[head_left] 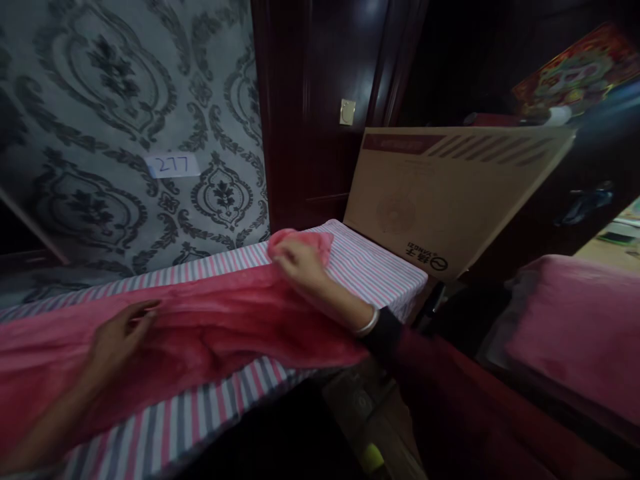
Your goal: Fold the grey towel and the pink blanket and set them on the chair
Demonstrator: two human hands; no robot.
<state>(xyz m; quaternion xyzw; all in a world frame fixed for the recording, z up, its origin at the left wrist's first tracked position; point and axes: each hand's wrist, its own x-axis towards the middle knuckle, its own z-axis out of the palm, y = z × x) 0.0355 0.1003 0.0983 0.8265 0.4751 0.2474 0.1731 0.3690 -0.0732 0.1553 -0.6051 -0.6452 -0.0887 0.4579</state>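
A pink cloth lies stretched along a surface covered with a pink, white and grey striped sheet. My right hand reaches to the far end of the cloth and its fingers are closed on the bunched corner there. A silver bangle sits on that wrist, above a dark red sleeve. My left hand rests flat on the cloth nearer to me, fingers stretched out and pressing the fabric down.
A large cardboard box leans at the far end of the striped surface. Patterned grey wallpaper with a paper label reading 277 runs along the left. Dark wooden doors stand behind. A pink blanket lies at the right.
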